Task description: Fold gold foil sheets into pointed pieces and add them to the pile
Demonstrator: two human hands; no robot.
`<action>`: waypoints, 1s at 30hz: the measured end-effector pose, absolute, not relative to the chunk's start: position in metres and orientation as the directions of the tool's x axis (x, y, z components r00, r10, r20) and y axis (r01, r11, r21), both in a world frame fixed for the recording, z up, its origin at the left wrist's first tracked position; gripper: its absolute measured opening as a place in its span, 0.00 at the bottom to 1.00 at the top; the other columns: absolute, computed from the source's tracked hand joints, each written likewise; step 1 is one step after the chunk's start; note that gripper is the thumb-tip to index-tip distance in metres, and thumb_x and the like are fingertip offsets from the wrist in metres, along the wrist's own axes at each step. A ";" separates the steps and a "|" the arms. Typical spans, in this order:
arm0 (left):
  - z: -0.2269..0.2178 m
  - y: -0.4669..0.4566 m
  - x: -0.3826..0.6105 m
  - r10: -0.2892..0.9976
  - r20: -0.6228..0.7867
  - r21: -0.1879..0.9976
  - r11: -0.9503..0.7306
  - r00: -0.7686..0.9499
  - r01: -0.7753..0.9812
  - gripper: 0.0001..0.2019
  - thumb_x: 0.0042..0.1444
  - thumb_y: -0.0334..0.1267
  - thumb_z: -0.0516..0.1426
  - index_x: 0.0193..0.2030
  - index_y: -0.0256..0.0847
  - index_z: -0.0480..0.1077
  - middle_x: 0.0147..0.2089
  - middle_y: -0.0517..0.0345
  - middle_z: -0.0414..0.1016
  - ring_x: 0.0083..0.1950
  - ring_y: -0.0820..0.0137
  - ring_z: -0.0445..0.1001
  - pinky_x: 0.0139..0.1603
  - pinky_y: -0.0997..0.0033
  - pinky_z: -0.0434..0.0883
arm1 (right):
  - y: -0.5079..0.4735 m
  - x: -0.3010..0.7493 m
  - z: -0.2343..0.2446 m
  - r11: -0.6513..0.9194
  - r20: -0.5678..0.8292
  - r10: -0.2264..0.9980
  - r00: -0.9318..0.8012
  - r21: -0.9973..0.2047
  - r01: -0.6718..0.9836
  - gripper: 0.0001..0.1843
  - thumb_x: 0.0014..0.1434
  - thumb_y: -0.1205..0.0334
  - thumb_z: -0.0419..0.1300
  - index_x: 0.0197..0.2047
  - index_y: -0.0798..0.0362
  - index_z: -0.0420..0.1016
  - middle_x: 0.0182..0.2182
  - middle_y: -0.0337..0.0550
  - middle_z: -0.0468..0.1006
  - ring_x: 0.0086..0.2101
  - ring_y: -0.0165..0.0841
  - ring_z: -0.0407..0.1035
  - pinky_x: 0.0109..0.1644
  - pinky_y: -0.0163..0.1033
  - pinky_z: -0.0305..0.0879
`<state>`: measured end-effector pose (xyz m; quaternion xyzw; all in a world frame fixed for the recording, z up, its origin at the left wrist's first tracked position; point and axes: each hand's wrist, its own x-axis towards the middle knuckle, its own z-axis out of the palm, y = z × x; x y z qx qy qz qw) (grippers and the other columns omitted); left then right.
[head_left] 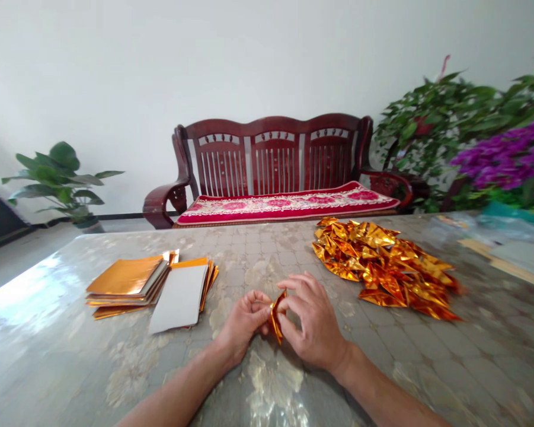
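Observation:
A small folded piece of gold foil paper sits between both my hands, just above the table. My left hand pinches its left side with closed fingers. My right hand curls over its right side, fingers pressed on the foil. To the left lie stacks of flat gold foil sheets, with one stack showing its white back. To the right sits a heap of folded gold foil pieces.
The glossy marble-patterned table fills the near view. Behind it stands a dark wooden bench with a red cushion. A potted plant is at the far left; plants and purple flowers are at the right, above clear bags.

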<state>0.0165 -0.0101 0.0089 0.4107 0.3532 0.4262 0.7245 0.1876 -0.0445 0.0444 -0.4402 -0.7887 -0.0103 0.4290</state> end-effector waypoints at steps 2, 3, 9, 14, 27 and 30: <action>0.011 -0.008 0.012 0.880 -0.201 0.861 0.368 0.431 -0.351 0.25 0.41 0.44 0.73 0.39 0.38 0.66 0.23 0.63 0.75 0.20 0.80 0.68 0.20 0.85 0.63 | -0.042 0.195 0.044 0.635 0.697 0.679 -0.230 -0.401 0.660 0.09 0.55 0.70 0.57 0.37 0.48 0.73 0.50 0.44 0.75 0.55 0.43 0.62 0.64 0.57 0.53; 0.012 -0.006 0.010 0.860 -0.222 0.837 0.410 0.459 -0.363 0.25 0.40 0.42 0.73 0.39 0.38 0.67 0.24 0.63 0.76 0.20 0.80 0.70 0.20 0.85 0.64 | -0.041 0.199 0.044 0.644 0.701 0.681 -0.211 -0.437 0.628 0.10 0.56 0.71 0.55 0.39 0.48 0.73 0.50 0.45 0.74 0.55 0.42 0.62 0.62 0.56 0.56; 0.018 -0.002 -0.001 0.684 -0.304 0.684 0.642 0.663 -0.347 0.22 0.38 0.30 0.73 0.41 0.34 0.71 0.32 0.59 0.78 0.27 0.77 0.76 0.25 0.84 0.72 | -0.033 0.215 0.043 0.675 0.642 0.725 -0.247 -0.593 0.439 0.19 0.51 0.79 0.51 0.41 0.48 0.71 0.54 0.44 0.71 0.55 0.37 0.65 0.60 0.48 0.60; 0.020 -0.002 -0.006 0.561 -0.318 0.633 0.726 0.764 -0.270 0.21 0.37 0.29 0.73 0.40 0.33 0.74 0.31 0.57 0.77 0.25 0.77 0.75 0.23 0.84 0.69 | -0.034 0.215 0.046 0.708 0.568 0.703 -0.427 -0.613 0.351 0.19 0.56 0.80 0.52 0.41 0.48 0.75 0.48 0.42 0.72 0.49 0.32 0.69 0.54 0.40 0.66; 0.016 0.008 -0.012 0.926 -0.143 0.981 0.180 0.349 -0.075 0.18 0.59 0.46 0.58 0.51 0.39 0.67 0.38 0.56 0.75 0.27 0.77 0.72 0.25 0.80 0.68 | -0.026 0.222 0.039 0.707 0.558 0.703 -0.441 -0.481 0.518 0.09 0.63 0.68 0.58 0.39 0.49 0.80 0.33 0.41 0.76 0.36 0.31 0.72 0.40 0.35 0.68; 0.020 0.008 -0.021 0.926 0.202 0.960 -0.252 0.317 0.122 0.16 0.61 0.42 0.55 0.54 0.43 0.68 0.45 0.55 0.74 0.35 0.72 0.74 0.34 0.75 0.71 | -0.022 0.227 0.032 0.679 0.540 0.724 -0.430 -0.444 0.585 0.08 0.61 0.70 0.59 0.38 0.50 0.79 0.32 0.40 0.76 0.36 0.31 0.71 0.40 0.35 0.67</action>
